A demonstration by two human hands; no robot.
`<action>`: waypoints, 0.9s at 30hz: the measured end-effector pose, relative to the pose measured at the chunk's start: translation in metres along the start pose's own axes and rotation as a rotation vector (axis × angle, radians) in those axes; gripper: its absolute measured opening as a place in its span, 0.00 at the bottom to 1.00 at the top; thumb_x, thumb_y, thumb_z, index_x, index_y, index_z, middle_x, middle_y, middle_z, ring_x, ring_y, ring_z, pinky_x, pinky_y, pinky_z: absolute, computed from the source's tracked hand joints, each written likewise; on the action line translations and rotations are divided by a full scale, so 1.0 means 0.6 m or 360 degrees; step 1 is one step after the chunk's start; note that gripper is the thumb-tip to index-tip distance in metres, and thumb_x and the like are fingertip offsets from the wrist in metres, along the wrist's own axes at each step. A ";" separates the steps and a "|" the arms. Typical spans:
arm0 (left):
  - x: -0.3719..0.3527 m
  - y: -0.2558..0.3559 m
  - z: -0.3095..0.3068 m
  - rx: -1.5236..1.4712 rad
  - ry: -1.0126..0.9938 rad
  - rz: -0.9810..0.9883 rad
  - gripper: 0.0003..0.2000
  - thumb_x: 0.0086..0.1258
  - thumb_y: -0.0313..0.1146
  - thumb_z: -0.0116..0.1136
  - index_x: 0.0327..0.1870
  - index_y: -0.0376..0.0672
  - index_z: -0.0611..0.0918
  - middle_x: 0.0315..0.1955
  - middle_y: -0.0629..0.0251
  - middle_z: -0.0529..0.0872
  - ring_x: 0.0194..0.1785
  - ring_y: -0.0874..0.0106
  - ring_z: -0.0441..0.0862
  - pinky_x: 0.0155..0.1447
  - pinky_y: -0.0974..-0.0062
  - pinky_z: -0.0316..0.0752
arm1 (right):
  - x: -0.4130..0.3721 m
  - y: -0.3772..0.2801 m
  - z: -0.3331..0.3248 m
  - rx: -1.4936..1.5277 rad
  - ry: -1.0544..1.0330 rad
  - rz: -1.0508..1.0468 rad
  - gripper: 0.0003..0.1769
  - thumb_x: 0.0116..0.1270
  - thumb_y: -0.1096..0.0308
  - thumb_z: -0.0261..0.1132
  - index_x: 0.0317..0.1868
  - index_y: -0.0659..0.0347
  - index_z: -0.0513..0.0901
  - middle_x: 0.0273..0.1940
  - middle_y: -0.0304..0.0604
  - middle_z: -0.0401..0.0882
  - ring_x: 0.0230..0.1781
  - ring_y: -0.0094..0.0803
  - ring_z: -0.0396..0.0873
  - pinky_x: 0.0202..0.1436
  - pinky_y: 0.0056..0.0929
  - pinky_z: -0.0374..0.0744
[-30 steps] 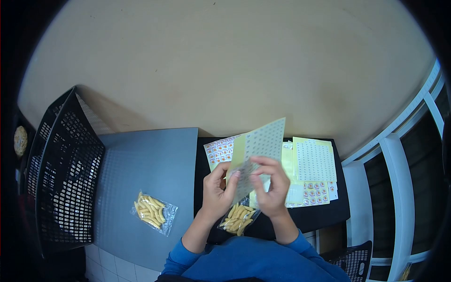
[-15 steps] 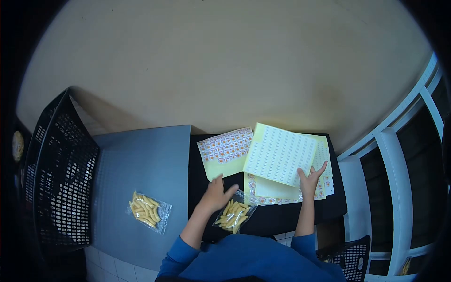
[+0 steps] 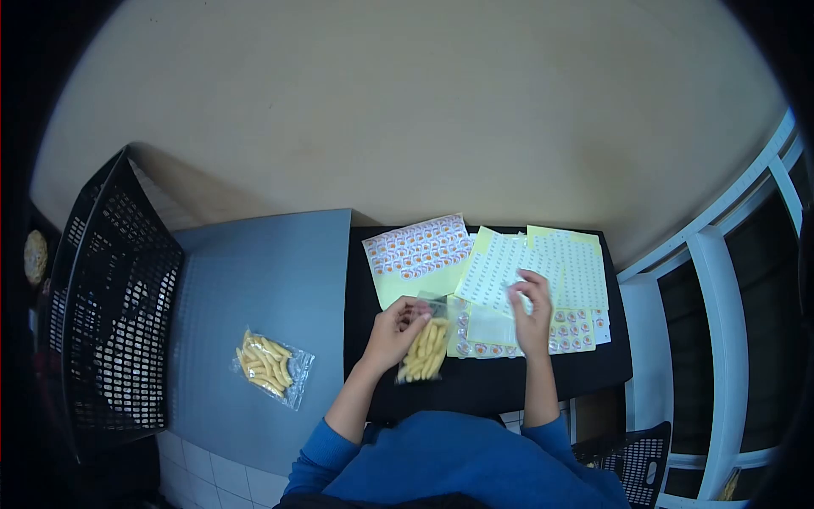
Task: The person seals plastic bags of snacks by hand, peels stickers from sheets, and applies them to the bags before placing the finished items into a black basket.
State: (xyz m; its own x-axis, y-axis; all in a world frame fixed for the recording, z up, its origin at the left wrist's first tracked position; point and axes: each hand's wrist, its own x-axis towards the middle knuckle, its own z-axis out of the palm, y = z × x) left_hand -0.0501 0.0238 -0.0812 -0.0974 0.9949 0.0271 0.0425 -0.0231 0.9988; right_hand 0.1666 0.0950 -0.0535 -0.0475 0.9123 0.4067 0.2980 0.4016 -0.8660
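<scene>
My left hand (image 3: 397, 332) is closed on the top edge of a clear plastic bag (image 3: 426, 352) of yellow finger-shaped snacks, which hangs slightly blurred over the black table. My right hand (image 3: 532, 316) has its fingers curled and thumb brought in, over a sheet of small printed stickers (image 3: 500, 261). Whether something small sits between those fingertips I cannot make out. A second small-print sheet (image 3: 581, 271) lies to the right of that one. Under them are sheets with round orange-and-white stickers (image 3: 570, 332), and a similar sheet (image 3: 420, 246) lies at the left.
Another bag of the yellow snacks (image 3: 270, 363) lies on the grey table (image 3: 254, 280) at left. A tall black crate (image 3: 119, 305) stands at that table's far left. There is a second black crate (image 3: 636, 462) at the lower right. A white frame (image 3: 721, 322) lines the right side.
My right hand has let go of the small-print sheet, which now rests on the other sheets. My left hand has taken hold of the nearby snack bag and raised it.
</scene>
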 end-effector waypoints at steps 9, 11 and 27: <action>-0.002 -0.014 0.003 -0.0103 -0.0038 -0.0054 0.09 0.66 0.27 0.48 0.44 0.32 0.76 0.34 0.61 0.82 0.39 0.80 0.77 0.45 0.81 0.72 | -0.016 -0.041 0.106 -0.0218 -0.0682 -0.0306 0.05 0.54 0.68 0.62 0.28 0.61 0.77 0.51 0.48 0.69 0.62 0.53 0.57 0.62 0.46 0.58; -0.002 -0.011 0.002 -0.0057 -0.0028 -0.0021 0.10 0.66 0.27 0.48 0.44 0.32 0.76 0.33 0.61 0.82 0.37 0.80 0.78 0.43 0.80 0.73 | -0.014 -0.044 0.109 -0.0303 -0.0713 -0.0280 0.05 0.55 0.68 0.62 0.27 0.61 0.77 0.53 0.46 0.68 0.63 0.51 0.55 0.64 0.46 0.56; -0.005 -0.002 0.004 0.0006 -0.0106 0.0044 0.11 0.67 0.29 0.47 0.46 0.34 0.77 0.31 0.62 0.82 0.32 0.82 0.77 0.38 0.81 0.72 | -0.015 -0.052 0.115 -0.0543 -0.0678 -0.0415 0.05 0.52 0.67 0.63 0.26 0.59 0.78 0.52 0.45 0.70 0.63 0.49 0.56 0.64 0.45 0.54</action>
State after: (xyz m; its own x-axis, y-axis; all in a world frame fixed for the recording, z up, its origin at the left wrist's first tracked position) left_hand -0.0473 0.0212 -0.0825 -0.0300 0.9982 0.0517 0.0479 -0.0502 0.9976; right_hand 0.0923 0.0797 -0.0504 -0.5168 0.7672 0.3800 0.5106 0.6324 -0.5825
